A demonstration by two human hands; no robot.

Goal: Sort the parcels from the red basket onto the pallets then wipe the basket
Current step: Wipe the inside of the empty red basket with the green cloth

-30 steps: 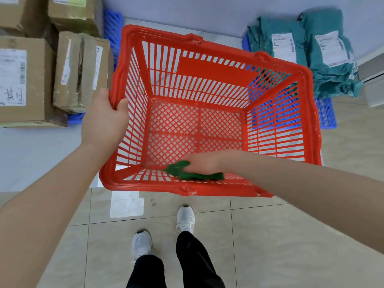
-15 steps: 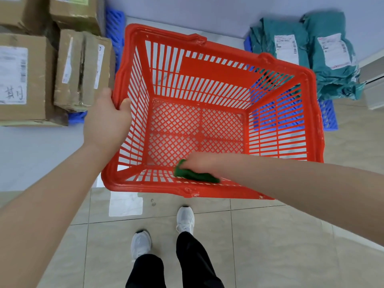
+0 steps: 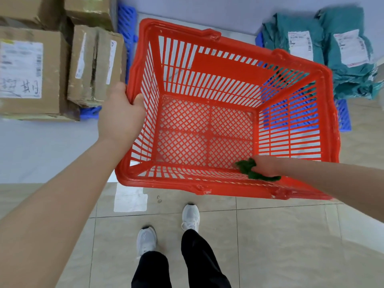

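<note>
The red basket point(image 3: 232, 65) is held up in front of me, tilted so I look into its bare mesh bottom. My left hand point(image 3: 120, 117) grips its left rim, thumb inside the wall. My right hand point(image 3: 267, 166) reaches in from the right and holds a crumpled green cloth point(image 3: 252, 172) against the inside of the near wall, close to the right corner. Cardboard parcels point(image 3: 31, 73) are stacked on a blue pallet point(image 3: 126, 19) at the upper left. Teal bagged parcels point(image 3: 324, 44) lie on another blue pallet point(image 3: 344, 118) at the upper right.
I stand on a beige tiled floor point(image 3: 280, 235); my white shoes point(image 3: 190, 217) and black trousers show below the basket. A pale grey wall or floor strip runs behind the pallets. A white patch marks the tile under the basket's near left corner.
My right hand has slid the green cloth rightward along the near inner wall, from the left-centre to near the right corner. The left hand keeps its grip on the rim.
</note>
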